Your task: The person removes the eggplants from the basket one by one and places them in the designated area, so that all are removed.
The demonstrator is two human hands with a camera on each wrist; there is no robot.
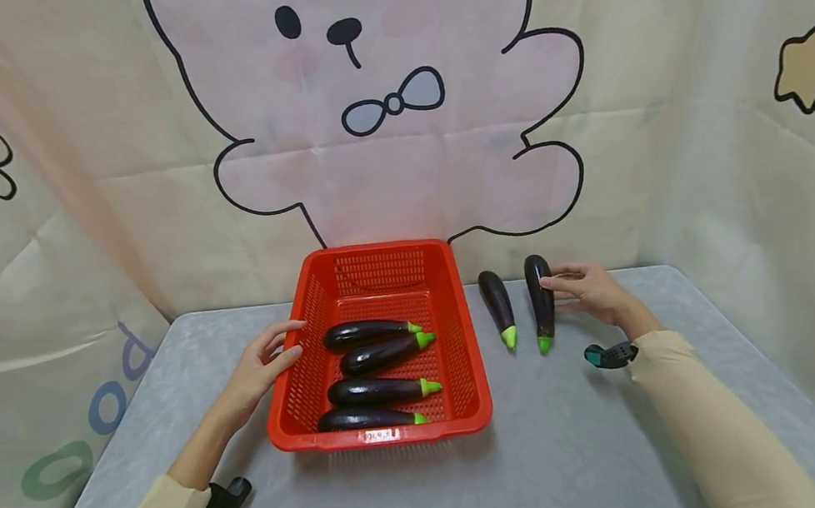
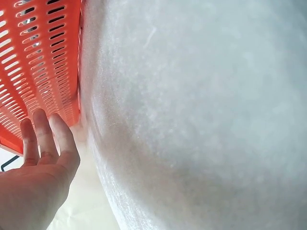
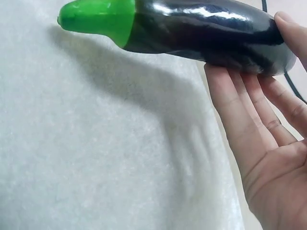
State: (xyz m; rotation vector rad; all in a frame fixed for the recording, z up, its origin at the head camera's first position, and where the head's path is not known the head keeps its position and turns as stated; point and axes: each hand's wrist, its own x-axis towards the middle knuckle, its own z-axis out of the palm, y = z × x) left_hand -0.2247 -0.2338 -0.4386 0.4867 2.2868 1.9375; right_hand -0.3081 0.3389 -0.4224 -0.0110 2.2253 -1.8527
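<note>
A red plastic basket (image 1: pixel 474 364) stands on the table with several dark purple eggplants (image 1: pixel 381 356) lying crosswise inside, green stem ends to the right. At its left wall is my left hand (image 1: pixel 260 367), fingers extended and fingertips right at the side; the left wrist view has these fingers (image 2: pixel 45 139) beside the slotted wall. My right hand (image 1: pixel 593 291) pinches an eggplant (image 1: pixel 540 306) right of the basket, thumb on one side and fingers on the other. In the right wrist view that eggplant (image 3: pixel 192 28) has its green end pointing left, and its shadow falls on the table.
Another eggplant (image 1: pixel 496 302) lies between the basket and the held one, green end toward me. The grey table (image 1: pixel 536 457) ends at the back against a curtain (image 1: pixel 397 163) printed with a cartoon bear. Dark wrist devices (image 1: pixel 229 496) sit on both wrists.
</note>
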